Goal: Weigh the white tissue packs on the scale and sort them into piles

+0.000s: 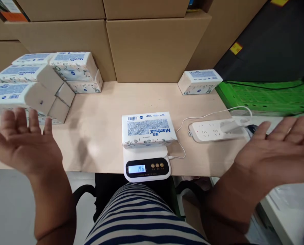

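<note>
Manhua tissue pack (148, 129): lying flat on a white digital scale (145, 153) at the centre of the clock, blue lettering facing up. At six o'clock from it, a black panel (157, 173) with three round buttons and a lit display (137, 169) showing the digits 146; cannot tell for certain about a decimal point. Near end of the scale jutting slightly past the edge of the table (103, 136).

At nine o'clock, the left hand (32, 146), raised palm up, fingers spread apart, thumb held outward. Fingertips overlapping in view with a stack of tissue packs (50, 76) at ten o'clock, two layers high; cannot tell the gap between.

Between three and four o'clock, the right hand (276, 153), likewise palm up, fingers extended, the smallest set a little apart; cannot tell the spacing of the others, blurred and partly cut off by the frame. Nearest to it, at three o'clock, a white power strip (205, 131) with a charger (228, 126) plugged in, joined by a thin white cable (184, 148) to the scale's right side.

At two o'clock, a single tissue pack (200, 81); beyond, a green crate (271, 93). At twelve, stacked cardboard boxes (154, 47). Below at six, a striped shirt (141, 217).
</note>
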{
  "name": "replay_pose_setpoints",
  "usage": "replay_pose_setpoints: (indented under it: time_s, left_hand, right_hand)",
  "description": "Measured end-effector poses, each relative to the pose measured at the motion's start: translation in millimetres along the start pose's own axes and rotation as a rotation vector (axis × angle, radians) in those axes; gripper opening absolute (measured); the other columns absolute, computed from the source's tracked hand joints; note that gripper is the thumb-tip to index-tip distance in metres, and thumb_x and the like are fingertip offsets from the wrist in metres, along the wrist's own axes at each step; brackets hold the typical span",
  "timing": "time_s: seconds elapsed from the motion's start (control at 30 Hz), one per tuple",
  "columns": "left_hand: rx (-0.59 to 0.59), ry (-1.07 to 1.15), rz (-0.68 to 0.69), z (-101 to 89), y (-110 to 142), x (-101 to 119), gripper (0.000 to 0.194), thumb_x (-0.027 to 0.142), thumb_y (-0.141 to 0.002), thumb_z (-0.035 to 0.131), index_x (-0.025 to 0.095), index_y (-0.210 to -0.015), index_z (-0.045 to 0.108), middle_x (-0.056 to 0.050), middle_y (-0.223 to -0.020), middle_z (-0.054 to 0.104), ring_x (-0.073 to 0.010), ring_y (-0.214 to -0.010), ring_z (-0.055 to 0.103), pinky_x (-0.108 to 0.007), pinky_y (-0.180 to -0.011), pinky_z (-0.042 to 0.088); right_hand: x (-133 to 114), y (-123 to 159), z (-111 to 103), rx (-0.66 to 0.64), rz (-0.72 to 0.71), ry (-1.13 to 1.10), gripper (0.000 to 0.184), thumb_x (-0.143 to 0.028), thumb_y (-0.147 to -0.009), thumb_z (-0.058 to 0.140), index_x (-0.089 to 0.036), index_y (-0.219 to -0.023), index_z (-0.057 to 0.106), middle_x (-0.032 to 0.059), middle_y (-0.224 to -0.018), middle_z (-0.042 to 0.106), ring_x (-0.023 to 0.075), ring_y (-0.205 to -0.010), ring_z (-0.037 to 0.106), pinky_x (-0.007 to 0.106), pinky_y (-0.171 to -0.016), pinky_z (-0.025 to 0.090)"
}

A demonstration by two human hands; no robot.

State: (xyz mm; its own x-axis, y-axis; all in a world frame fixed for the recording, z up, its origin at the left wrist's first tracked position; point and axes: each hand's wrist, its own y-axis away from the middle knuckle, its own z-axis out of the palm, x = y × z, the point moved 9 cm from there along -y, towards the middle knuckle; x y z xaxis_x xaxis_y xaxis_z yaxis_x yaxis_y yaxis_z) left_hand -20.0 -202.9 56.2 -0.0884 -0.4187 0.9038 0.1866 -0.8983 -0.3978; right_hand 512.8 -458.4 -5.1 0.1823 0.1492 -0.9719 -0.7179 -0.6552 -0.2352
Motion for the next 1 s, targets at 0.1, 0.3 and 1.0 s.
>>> replay_pose_setpoints:
  time_s: [0.1, 0.3, 1.0]
  left_hand:
    - [0.043, 0.068, -0.106, 16.3, 55.0, -16.4, 0.055, 0.057, -0.11, 0.016, 0.05, -0.123, 0.07, 0.024, -0.16, 0.056, -0.0213, -0.169, 0.02, -0.06, -0.142, 0.012]
    - [-0.448, 0.079, -0.358, 149.4, 156.9, -54.0, 0.069, 0.072, -0.106, 0.034, 0.042, -0.168, 0.029, 0.001, -0.182, 0.026, -0.029, -0.17, 0.021, -0.058, -0.138, 0.026]
    - [-0.351, -0.093, -0.304, 33.8, 21.0, -61.7, 0.074, 0.067, -0.095, 0.062, 0.021, -0.152, 0.053, -0.017, -0.165, 0.054, -0.0364, -0.155, 0.049, -0.055, -0.127, 0.041]
  right_hand:
    - [1.6, 30.6, 1.5, 0.236, -0.15, -0.168, 0.063, -0.073, -0.099, 0.018, -0.056, -0.139, 0.063, -0.0213, -0.164, 0.048, 0.0239, -0.17, 0.012, 0.055, -0.142, 0.014]
    - [11.7, 65.4, 175.9, -0.313, 0.207, -0.062, 0.078, -0.068, -0.099, 0.056, -0.036, -0.167, 0.035, 0.0041, -0.173, 0.045, 0.032, -0.165, 0.034, 0.065, -0.134, 0.033]
    - [-30.2, 70.0, 340.4, -0.996, -0.047, 0.164, 0.101, -0.056, -0.1, 0.064, -0.032, -0.175, 0.001, 0.012, -0.176, 0.039, 0.0311, -0.156, 0.049, 0.058, -0.13, 0.037]
